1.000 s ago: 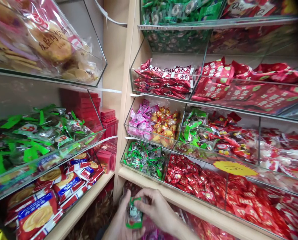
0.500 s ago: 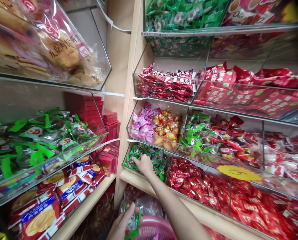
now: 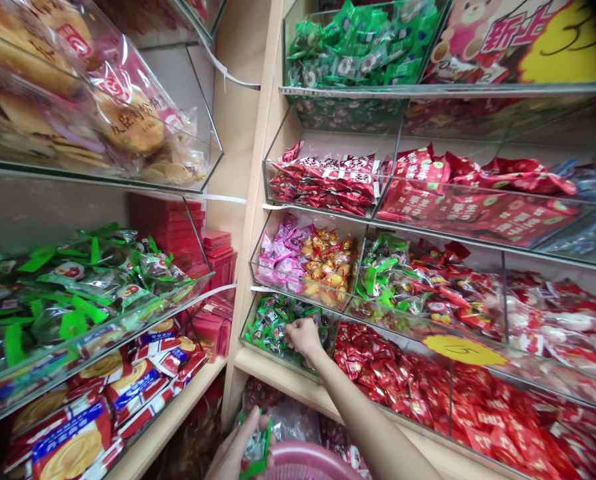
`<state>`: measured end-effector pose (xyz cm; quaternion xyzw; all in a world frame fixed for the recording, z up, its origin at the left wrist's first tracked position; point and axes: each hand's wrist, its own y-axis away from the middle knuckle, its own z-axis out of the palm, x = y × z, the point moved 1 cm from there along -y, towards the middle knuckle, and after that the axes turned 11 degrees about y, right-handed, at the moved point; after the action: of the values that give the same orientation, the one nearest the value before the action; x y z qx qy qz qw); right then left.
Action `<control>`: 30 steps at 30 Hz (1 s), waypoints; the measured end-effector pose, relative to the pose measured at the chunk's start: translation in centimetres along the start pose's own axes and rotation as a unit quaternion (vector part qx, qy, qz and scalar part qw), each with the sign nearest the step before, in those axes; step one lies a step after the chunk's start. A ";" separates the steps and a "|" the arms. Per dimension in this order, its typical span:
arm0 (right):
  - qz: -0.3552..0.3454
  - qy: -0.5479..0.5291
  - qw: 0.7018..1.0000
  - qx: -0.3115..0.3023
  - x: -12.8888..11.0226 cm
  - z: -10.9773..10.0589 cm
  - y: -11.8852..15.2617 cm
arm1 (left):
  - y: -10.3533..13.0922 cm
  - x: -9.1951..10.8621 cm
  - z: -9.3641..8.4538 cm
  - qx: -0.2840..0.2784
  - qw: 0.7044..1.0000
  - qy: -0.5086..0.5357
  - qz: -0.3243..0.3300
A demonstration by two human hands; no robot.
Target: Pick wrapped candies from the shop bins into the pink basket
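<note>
The right hand [image 3: 304,335] reaches into the lowest clear bin [image 3: 258,347] on the corner shelf, its fingers [image 3: 292,328] curled down among the green-wrapped candies [image 3: 271,323] heaped there; whether they pinch one is hidden by the back of the hand, so I cannot tell if they have closed on anything. Just to the right of those fingers, past a clear divider, lies a bin of red-wrapped candies [image 3: 378,363]. Above the fingers sits a bin of pink and yellow sweets [image 3: 308,257], and higher up a bin of red packets [image 3: 328,180]. The left hand [image 3: 238,450] is low at the bottom edge, fingers [image 3: 252,425] clamped on a green-edged clear candy packet [image 3: 255,448], which stands roughly upright between thumb and fingertips. Touching that packet on its right is the rim of a pink plastic basket [image 3: 303,459]. Well to the left of both hands, other clear bins hold green-sealed snacks [image 3: 78,287] and blue-and-red biscuit packs [image 3: 108,387]. A yellow price tag [image 3: 461,349] is stuck on the front of the bins to the right of the reaching fingers.
</note>
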<state>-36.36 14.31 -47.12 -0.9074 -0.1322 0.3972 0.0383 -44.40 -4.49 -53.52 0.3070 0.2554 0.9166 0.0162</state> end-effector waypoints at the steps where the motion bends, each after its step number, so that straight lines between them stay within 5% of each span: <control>1: 0.001 -0.015 1.000 0.001 0.1 -0.5 0.3 | -0.1 0.2 0.0 -0.008 1.000 0.007 -0.004; 8: -0.019 -0.121 0.992 -0.035 0.7 -3.4 3.8 | 0.5 1.7 1.3 0.013 0.999 0.038 -0.030; 12: -0.055 -0.259 0.960 -0.090 0.3 -4.6 6.7 | 1.2 2.7 2.8 0.018 0.999 0.019 -0.028; 20: -0.154 -0.293 0.928 -0.174 -1.2 -6.2 11.4 | 2.5 2.8 5.3 -0.124 0.990 0.028 -0.064; 25: -0.194 -0.246 0.941 -0.126 -0.8 -6.7 11.5 | 2.9 2.5 5.6 -0.105 0.994 0.023 -0.012; 30: -0.173 -0.288 0.935 -0.114 -0.2 -6.7 11.0 | 3.4 1.5 5.7 -0.162 0.987 -0.005 -0.018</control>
<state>-29.29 3.91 -44.32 -0.7152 -0.3368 0.6114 -0.0367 -41.94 -4.58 -47.21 0.3000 0.1090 0.9440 0.0833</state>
